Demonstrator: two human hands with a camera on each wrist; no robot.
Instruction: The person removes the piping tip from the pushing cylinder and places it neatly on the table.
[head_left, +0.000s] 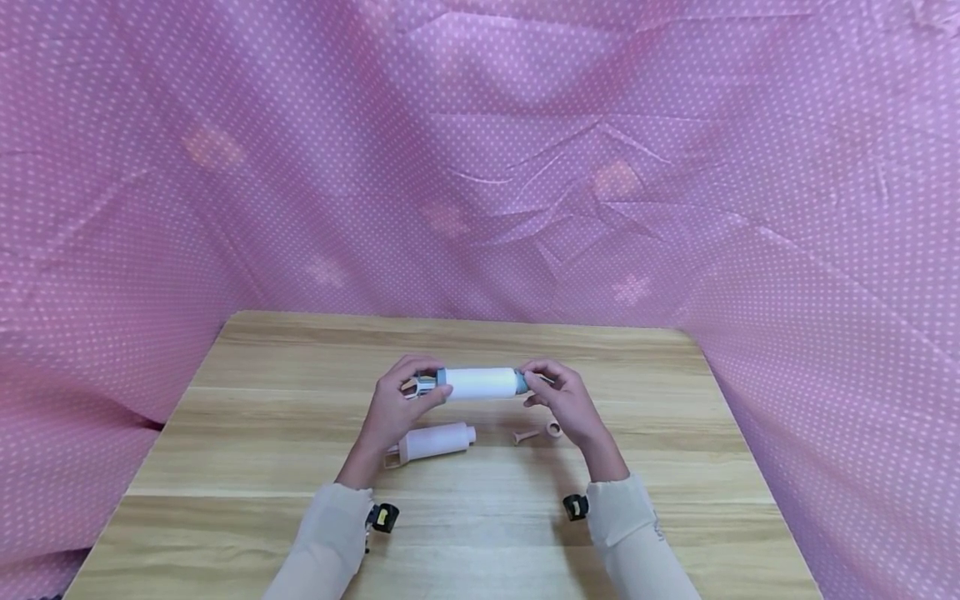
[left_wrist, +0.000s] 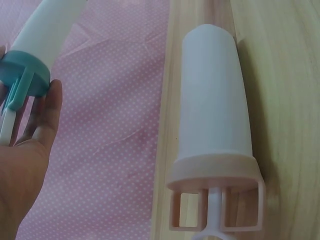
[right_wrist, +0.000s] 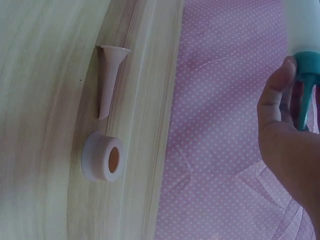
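Observation:
Both hands hold a white icing syringe with teal ends [head_left: 480,383] level above the table. My left hand [head_left: 397,400] grips the teal collar at its handle end, where the finger loops and white plunger show in the left wrist view. At the other end, fingers of my right hand [head_left: 567,404] pinch the teal cap [right_wrist: 307,62], from which a slim teal nozzle [right_wrist: 305,102] points out. Below the left hand lies a pink-and-white icing syringe [left_wrist: 214,100] without a nozzle on its tip. A pink nozzle [right_wrist: 112,80] and a pink ring cap [right_wrist: 102,157] rest below the right hand.
The wooden table [head_left: 262,442] carries the pink parts near its middle. Pink dotted cloth [head_left: 480,208] hangs behind and along both sides of it. Each wrist wears a small black camera, such as the left one [head_left: 385,517].

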